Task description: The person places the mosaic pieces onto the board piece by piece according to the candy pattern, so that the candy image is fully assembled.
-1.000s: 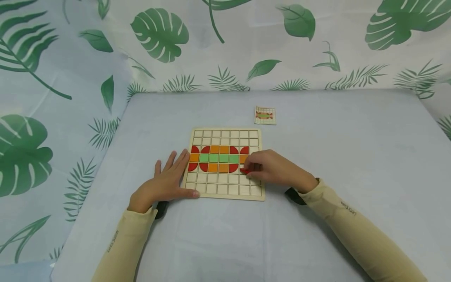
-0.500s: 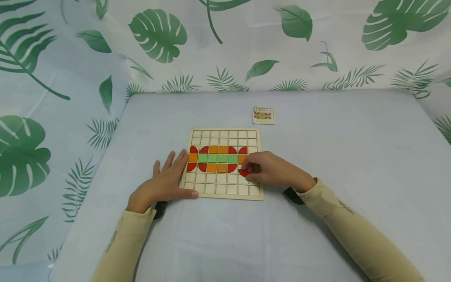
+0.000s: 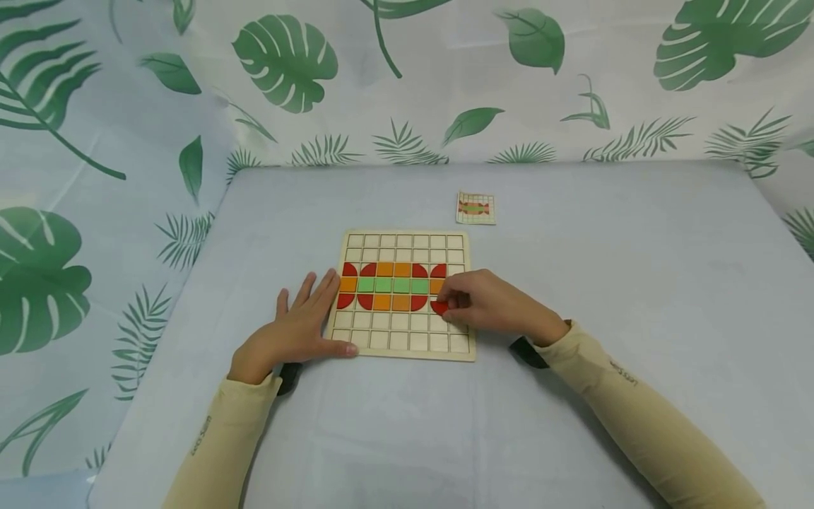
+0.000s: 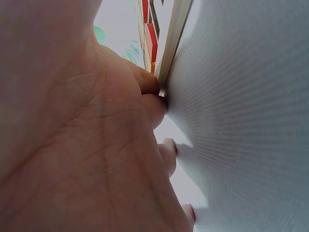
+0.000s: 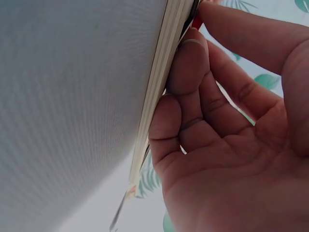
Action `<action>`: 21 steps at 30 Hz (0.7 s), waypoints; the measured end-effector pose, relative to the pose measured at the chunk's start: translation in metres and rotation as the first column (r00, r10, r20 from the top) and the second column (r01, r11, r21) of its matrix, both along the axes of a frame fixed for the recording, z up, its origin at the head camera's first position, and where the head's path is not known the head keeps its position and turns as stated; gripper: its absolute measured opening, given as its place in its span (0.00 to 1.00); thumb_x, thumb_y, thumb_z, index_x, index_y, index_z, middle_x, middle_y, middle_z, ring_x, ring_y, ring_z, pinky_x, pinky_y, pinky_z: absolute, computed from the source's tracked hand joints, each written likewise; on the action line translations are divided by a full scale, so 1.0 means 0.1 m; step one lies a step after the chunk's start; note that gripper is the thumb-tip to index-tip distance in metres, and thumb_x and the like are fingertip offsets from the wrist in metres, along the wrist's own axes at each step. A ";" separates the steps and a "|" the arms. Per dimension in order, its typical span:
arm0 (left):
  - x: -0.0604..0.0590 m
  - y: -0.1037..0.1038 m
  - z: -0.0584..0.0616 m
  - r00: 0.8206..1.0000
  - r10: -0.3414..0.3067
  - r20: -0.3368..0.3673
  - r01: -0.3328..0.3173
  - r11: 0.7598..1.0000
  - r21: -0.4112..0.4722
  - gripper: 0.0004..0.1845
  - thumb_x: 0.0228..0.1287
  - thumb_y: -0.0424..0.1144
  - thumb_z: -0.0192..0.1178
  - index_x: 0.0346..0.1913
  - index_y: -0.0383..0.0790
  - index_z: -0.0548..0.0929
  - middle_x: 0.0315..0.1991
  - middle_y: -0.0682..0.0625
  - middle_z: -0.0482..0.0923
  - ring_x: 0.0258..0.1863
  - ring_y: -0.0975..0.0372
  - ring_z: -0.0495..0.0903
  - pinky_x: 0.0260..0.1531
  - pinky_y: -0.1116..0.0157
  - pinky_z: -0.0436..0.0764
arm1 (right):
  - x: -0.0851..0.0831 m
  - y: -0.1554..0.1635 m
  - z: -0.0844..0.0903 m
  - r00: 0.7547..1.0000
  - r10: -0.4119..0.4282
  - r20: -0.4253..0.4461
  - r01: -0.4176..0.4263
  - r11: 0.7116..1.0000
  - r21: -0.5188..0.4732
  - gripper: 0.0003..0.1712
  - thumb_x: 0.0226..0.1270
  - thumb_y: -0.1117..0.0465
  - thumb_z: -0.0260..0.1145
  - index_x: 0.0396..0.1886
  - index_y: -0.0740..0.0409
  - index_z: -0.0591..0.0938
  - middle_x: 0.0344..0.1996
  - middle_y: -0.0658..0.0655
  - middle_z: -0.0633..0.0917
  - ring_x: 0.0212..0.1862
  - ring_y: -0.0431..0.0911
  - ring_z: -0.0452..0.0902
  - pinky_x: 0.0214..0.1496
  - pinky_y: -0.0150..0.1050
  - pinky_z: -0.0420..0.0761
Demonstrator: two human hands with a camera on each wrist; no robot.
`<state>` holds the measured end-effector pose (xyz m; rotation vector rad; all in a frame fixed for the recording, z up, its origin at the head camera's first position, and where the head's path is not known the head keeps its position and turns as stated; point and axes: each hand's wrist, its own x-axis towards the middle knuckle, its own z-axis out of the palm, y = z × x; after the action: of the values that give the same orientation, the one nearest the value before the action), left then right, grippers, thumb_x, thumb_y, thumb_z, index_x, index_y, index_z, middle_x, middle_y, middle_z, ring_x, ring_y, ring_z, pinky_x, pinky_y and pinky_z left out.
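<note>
While the right hand (image 3: 492, 305) pinches the small red quarter-round wooden tile (image 3: 439, 307) at its fingertips over the right side of the square pale wooden grid board (image 3: 407, 346), main risk as I read it: the tile goes in rotated wrong or rides up on a cell divider instead of dropping flat, since the curled fingers cover the target cell from the head view and alignment can't be checked. A sideways push could also nudge the adjacent orange square tile (image 3: 437, 286) or skid the whole board on the pale blue cloth-covered surface (image 3: 407, 438). Left hand (image 3: 295, 331) counters that: flat, fingers straight and spread, thumb along the board's near-left corner, fingertips against its left edge, holding nothing. Left wrist view confirms fingers (image 4: 149, 94) butted against the board edge (image 4: 174, 43). Right hand: thumb and forefinger closed on the red tile, remaining fingers curled and resting on the board; right wrist view shows fingers (image 5: 186, 72) on the board's edge (image 5: 161, 87) with a sliver of red (image 5: 197, 21) at the tips. Whether the tile is already seated or just above the cell, can't tell. Rest of the pattern sits mid-board: green square tiles (image 3: 393, 285) in a row, orange squares and red quarter-rounds around them. Farther back, well apart, a small printed pattern card (image 3: 475, 208) lies on the surface; leaf-print backdrop (image 3: 286, 63) behind.
</note>
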<state>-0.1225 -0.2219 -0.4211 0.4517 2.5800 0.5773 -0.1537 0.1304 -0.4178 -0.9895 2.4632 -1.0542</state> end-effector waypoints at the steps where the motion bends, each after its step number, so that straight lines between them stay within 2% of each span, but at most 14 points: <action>1: 0.00 0.00 0.00 1.000 0.000 0.000 0.000 1.000 0.001 0.70 0.60 0.63 0.76 0.87 0.34 0.40 0.88 0.41 0.32 0.85 0.41 0.26 0.73 0.31 0.26 | 0.00 0.00 0.00 1.000 -0.007 0.001 0.007 1.000 0.000 0.07 0.68 0.71 0.75 0.42 0.60 0.88 0.30 0.46 0.82 0.35 0.43 0.77 0.40 0.40 0.80; 21: 0.00 0.00 -0.01 1.000 0.006 0.003 -0.006 1.000 -0.004 0.71 0.60 0.64 0.76 0.88 0.36 0.39 0.88 0.42 0.31 0.85 0.43 0.25 0.74 0.32 0.25 | 0.01 -0.06 0.04 0.993 -0.115 0.009 0.115 0.992 0.043 0.09 0.65 0.70 0.77 0.40 0.60 0.85 0.26 0.47 0.80 0.32 0.44 0.77 0.39 0.41 0.79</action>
<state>-0.1229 -0.2217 -0.4221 0.4419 2.5799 0.5743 -0.1523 0.1240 -0.4138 -0.8345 2.5484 -1.0344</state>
